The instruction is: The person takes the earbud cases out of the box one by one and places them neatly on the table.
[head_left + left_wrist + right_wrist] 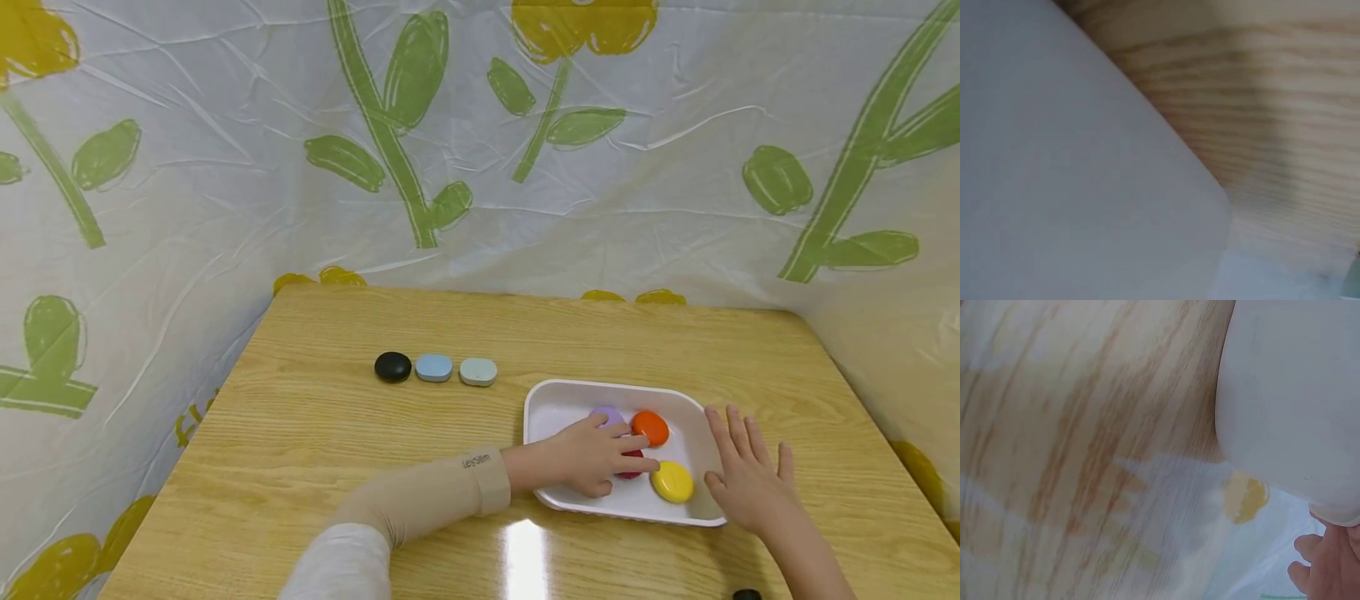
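Observation:
A white tray (pixel 547 400) holds smooth rounded pieces: purple (pixel 606 414), orange (pixel 650 428), dark red (pixel 632 464) and yellow (pixel 673 482). My left hand (pixel 592 454) reaches over the tray from its left side, fingers spread and mostly straight. It partly covers the dark red and purple pieces; whether it touches them is hard to tell. Beside the tray's right end, my right hand (pixel 753 479) has its fingers extended, with the thumb by the rim. In the right wrist view, the tray's outer wall (pixel 1291 394) stands above that hand (pixel 1332 562).
Left of the tray, a black piece (pixel 393 367), a blue one (pixel 433 367) and a pale grey-green one (pixel 478 372) lie in a row on the wooden table (pixel 300 467). A small black object (pixel 747 594) shows at the near edge. Flower-printed sheeting (pixel 225 125) surrounds the table.

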{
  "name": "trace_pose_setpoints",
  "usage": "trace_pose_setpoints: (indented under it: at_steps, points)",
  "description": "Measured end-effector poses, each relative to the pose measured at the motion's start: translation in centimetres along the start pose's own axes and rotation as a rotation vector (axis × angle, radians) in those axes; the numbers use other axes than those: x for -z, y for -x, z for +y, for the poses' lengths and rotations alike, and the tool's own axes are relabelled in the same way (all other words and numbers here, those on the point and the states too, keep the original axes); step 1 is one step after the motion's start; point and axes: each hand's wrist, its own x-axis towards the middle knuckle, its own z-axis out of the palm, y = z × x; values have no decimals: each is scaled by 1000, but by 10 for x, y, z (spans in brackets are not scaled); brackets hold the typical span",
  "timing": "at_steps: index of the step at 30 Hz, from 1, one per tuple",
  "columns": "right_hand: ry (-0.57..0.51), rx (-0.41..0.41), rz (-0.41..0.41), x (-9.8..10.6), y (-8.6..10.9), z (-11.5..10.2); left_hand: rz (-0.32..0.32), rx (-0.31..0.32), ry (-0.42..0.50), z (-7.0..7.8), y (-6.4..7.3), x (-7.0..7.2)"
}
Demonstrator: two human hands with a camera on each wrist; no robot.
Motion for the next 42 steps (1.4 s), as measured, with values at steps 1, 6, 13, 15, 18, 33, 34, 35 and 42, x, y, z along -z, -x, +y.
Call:
trace_pose_setpoints:
  at_steps: [1,6,13,15,18,33,34,35,42]
  points:
    - [4,-1,-2,0,0,0,-9,-11,0,2,-2,0]
    - [14,-1,0,0,0,0,-31,-40,3,8,-12,-5]
    - [14,-4,5,0,0,0,-20,-47,-1,13,-20,-12]
    - [10,-6,4,0,1,0,-16,-55,-3,14,-23,-12]
    - [6,-6,-2,0,0,0,-22,-68,2,15,-26,-11]
    - [-4,-3,3,0,0,2,-53,-67,80,15,-28,-7]
    - [-4,-5,1,0,0,1,-49,-66,77,15,-28,-7]
    - [-3,-7,0,1,0,1,-40,-67,72,15,-28,-8]
    - [3,-9,5,1,0,-1,-20,-70,69,12,-27,-8]
